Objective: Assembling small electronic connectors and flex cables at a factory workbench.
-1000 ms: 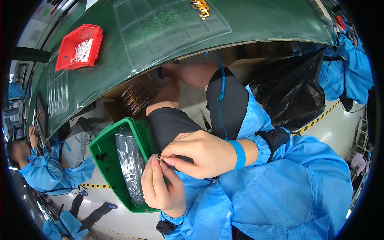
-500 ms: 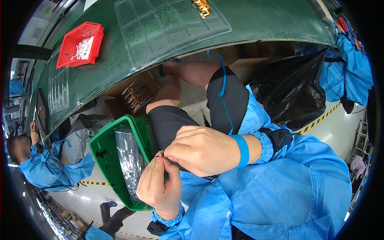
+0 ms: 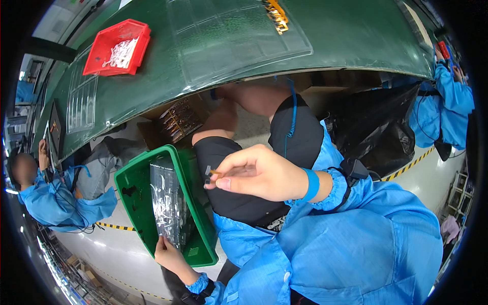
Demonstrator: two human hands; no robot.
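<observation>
My right hand (image 3: 262,174) is above my lap, pinching a small flex cable (image 3: 214,172) between thumb and fingers; an amber strip and a grey end show past the fingertips. Down at the left, my left hand (image 3: 173,258) reaches over the near end of a green bin (image 3: 206,231). Its fingers are closed together beside the lower edge of a clear plastic tray (image 3: 168,198), which stands in the bin with small pale strips on it. Whatever those fingertips hold is too small to make out.
On the green table (image 3: 152,94) are a red bin (image 3: 141,51) of white pieces, clear trays (image 3: 244,51) and orange flex cables (image 3: 277,18). Below sit a carton (image 3: 147,134) and a black plastic bag (image 3: 376,132). A blue coiled cord (image 3: 293,114) hangs by my leg. Co-workers sit at both sides.
My hands were together over my lap and have parted. The left went down to the tray in the green bin; the right rose slightly, with the flex cable now showing. The view has shifted slightly.
</observation>
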